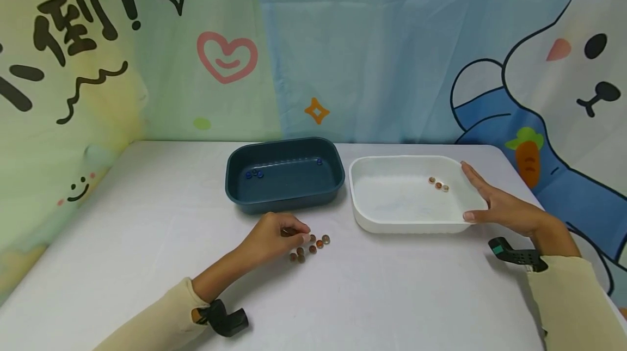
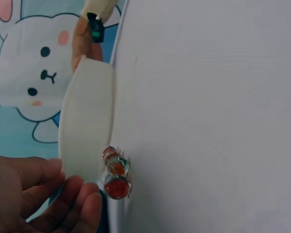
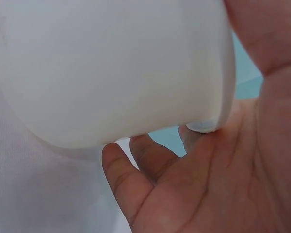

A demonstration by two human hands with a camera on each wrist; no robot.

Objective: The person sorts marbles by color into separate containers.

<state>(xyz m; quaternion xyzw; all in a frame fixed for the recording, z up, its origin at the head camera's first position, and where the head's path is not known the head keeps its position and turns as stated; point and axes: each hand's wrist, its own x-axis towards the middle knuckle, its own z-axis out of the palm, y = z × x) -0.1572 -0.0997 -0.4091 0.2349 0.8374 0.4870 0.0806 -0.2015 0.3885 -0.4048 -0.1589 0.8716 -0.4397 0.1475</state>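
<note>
My left hand [image 1: 274, 236] curls over the brown marbles [image 1: 309, 246] on the table; whether it pinches one, I cannot tell. Farther off, my right hand [image 1: 495, 204] lies flat-fingered against the white tray [image 1: 392, 220], its palm contact plain only from the right wrist, while only the head view shows three marbles inside.

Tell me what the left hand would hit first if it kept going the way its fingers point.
The left hand points right, along the table; its fingertips already sit at the loose brown marbles, so those come first. Depth is uncertain.
</note>
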